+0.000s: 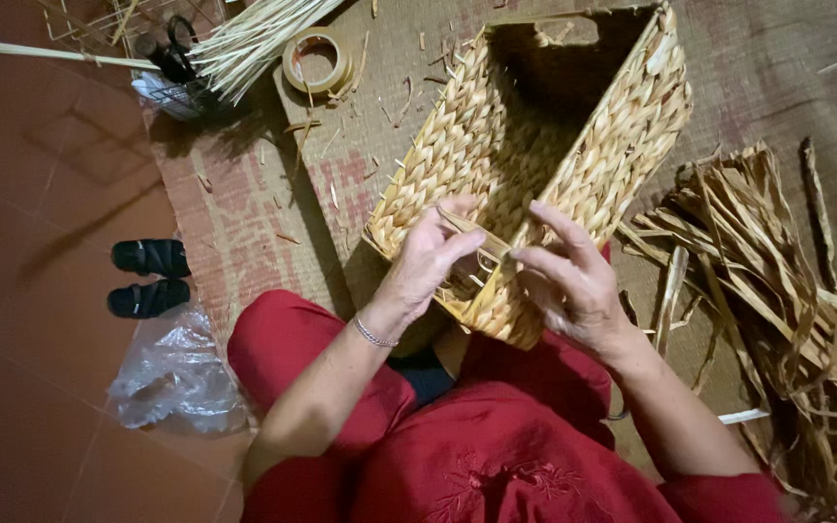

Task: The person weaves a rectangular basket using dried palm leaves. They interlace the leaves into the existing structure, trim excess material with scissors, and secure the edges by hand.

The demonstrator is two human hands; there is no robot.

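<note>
Left hand [428,260] fingers pinching a straw strand [472,235], right hand [573,281] fingers (loosely curled) touching it — woven basket [573,145] rim.

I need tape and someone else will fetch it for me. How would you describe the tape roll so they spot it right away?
Start at the big woven basket the person works on, lying on the mat. Go past its far left side, toward the bundle of pale straws near the mat's top edge. The tape roll lies flat beside them: a tan ring with an open middle, the only round thing among the sticks and scissors.
</note>
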